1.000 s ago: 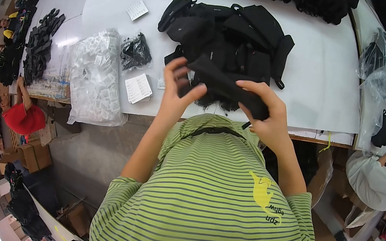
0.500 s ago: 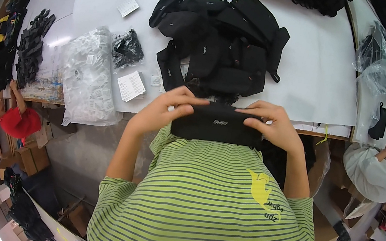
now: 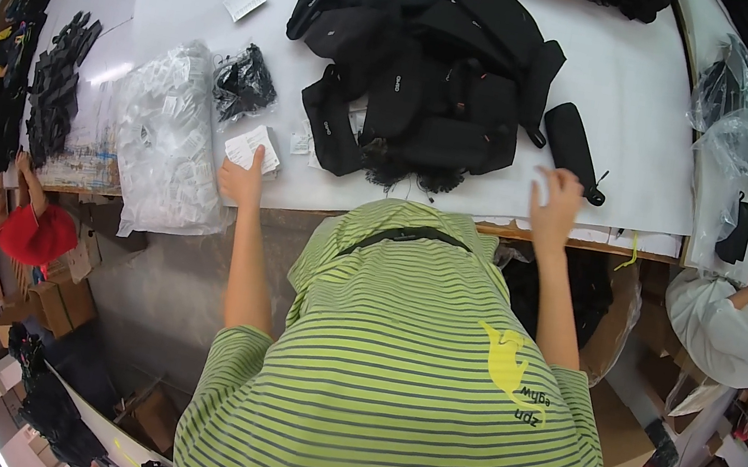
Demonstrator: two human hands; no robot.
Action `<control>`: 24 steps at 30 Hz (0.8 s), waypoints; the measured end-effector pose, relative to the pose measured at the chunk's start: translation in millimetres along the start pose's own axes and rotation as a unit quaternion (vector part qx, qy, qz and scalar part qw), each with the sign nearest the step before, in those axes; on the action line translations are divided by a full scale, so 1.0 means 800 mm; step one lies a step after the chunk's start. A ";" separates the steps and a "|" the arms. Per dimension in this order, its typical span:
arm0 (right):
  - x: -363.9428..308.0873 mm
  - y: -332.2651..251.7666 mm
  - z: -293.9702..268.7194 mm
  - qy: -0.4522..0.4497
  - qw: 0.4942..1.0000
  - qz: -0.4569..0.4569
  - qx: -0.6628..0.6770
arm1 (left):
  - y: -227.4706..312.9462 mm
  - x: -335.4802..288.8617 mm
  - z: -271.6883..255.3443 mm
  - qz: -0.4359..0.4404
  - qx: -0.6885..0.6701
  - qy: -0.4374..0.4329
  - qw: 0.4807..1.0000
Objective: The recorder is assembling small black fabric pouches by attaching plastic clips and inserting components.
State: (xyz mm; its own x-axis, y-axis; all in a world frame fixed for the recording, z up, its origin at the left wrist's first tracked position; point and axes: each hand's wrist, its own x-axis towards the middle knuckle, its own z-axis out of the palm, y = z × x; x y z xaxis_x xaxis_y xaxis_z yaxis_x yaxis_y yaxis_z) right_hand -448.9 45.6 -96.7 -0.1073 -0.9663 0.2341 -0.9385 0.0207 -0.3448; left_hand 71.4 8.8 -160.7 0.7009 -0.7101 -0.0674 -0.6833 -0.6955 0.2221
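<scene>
My left hand [image 3: 243, 180] is at the table's front edge, its fingers and thumb closed on the near side of a small stack of white printed cards [image 3: 252, 150]. Whether it grips one card or several cannot be made out. My right hand [image 3: 556, 204] is open and holds nothing, fingers apart just above the table. Beyond its fingertips a slim black zip pouch [image 3: 571, 145] lies tilted, its loop end towards me. Between my hands, a heap of similar black pouches [image 3: 417, 84] covers the middle of the white table [image 3: 626, 127].
Left of the cards lie a large clear bag of white tags [image 3: 169, 138] and a small bag of black cords [image 3: 245, 84]. A single card [image 3: 244, 1] lies farther back. Clear plastic [image 3: 742, 135] lies at right. People in red [image 3: 38, 234] and white [image 3: 721, 328] work at either side.
The black pouch between my hands is now on the table at right. My left hand has moved left to the cards. My right hand has let go and is open.
</scene>
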 end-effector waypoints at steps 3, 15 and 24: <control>-0.016 -0.064 0.038 -0.216 0.959 0.068 0.173 | -0.008 0.000 0.009 -0.004 -0.014 0.019 1.000; 0.101 -0.154 0.110 -0.166 0.841 0.283 0.430 | -0.031 0.004 0.005 0.068 -0.135 0.040 0.988; 0.132 -0.136 0.099 0.004 0.859 0.215 0.465 | 0.008 -0.017 -0.030 0.080 -0.045 0.119 0.989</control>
State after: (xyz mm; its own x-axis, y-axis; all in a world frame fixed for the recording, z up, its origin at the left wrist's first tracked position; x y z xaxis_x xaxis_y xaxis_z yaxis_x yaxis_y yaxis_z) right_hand -332.3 -79.2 -106.2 -0.3849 -0.9183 -0.0922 -0.1436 0.1583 -0.9769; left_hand 62.5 17.1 -135.1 0.6206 -0.7571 0.2042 -0.7762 -0.5560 0.2973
